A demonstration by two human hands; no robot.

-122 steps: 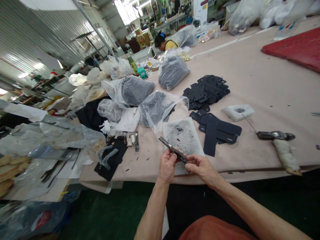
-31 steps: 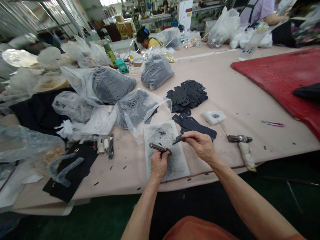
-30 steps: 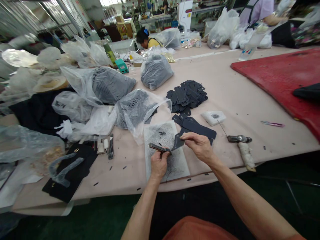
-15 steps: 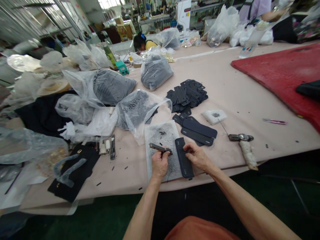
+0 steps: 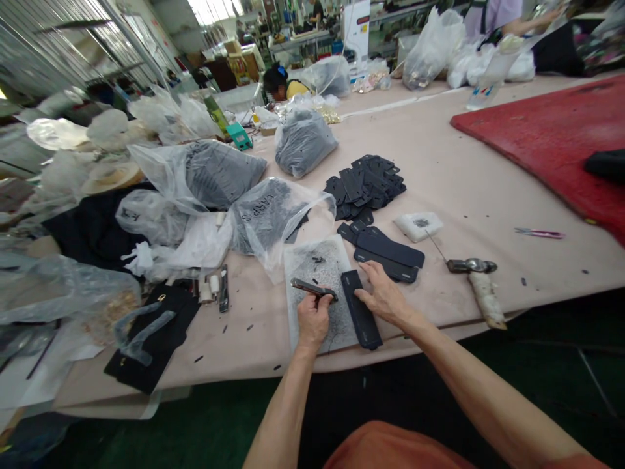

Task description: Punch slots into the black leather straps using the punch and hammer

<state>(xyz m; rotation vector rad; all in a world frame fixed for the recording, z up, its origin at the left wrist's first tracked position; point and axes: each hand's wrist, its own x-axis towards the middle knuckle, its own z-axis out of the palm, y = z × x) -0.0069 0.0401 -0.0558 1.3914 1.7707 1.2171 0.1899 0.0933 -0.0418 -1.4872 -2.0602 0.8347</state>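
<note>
My left hand (image 5: pixel 314 319) is closed round a dark metal punch (image 5: pixel 312 286), held tilted low over a pale board (image 5: pixel 319 251) speckled with black marks. A few small black oblong bits lie on that board. Along its right edge rests a long dark strip (image 5: pixel 360 312), partly over the board and reaching towards the table's front edge. My right hand (image 5: pixel 385 293) is open over the strip's right side, thumb at the strip and fingers stretched forward. Just beyond lie more dark strips (image 5: pixel 388 254), overlapping one another.
A hammer (image 5: pixel 471 266) with a wrapped handle lies right of my hands, near a white block (image 5: pixel 418 226) and pink snips (image 5: pixel 540 233). Farther back are a heap of dark pieces (image 5: pixel 366 185) and filled plastic bags (image 5: pixel 305 143). A red board (image 5: pixel 547 143) covers the right side.
My right hand has loosened its bent fingers from the dark strip and stretched them forward. The left hand and punch have barely moved. The view has shifted slightly.
</note>
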